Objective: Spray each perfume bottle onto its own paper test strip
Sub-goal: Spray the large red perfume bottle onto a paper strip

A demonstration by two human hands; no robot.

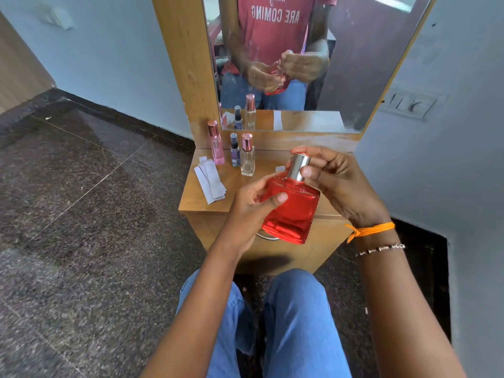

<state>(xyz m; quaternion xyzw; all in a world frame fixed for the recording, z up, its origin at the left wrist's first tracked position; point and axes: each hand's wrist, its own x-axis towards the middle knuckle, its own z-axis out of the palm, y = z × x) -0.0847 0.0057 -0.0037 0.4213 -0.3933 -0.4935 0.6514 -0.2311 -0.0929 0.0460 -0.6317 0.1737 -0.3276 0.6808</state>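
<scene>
I hold a large red perfume bottle (293,211) above the front edge of a small wooden dressing table (196,199). My left hand (249,207) grips the bottle's body. My right hand (331,180) pinches its silver cap (298,166), which sits on the bottle. At the back left of the table stand three bottles: a tall pink one (216,144), a small purple one with a dark cap (235,151) and a clear one with a rose-gold cap (247,156). A fanned stack of white paper test strips (210,181) lies at the left of the tabletop.
A mirror (354,64) in a wooden frame stands behind the table and reflects my hands and the bottles. A small white paper piece (280,168) lies behind the red bottle. A wall with a switch plate (411,105) rises at the right; dark stone floor spreads left.
</scene>
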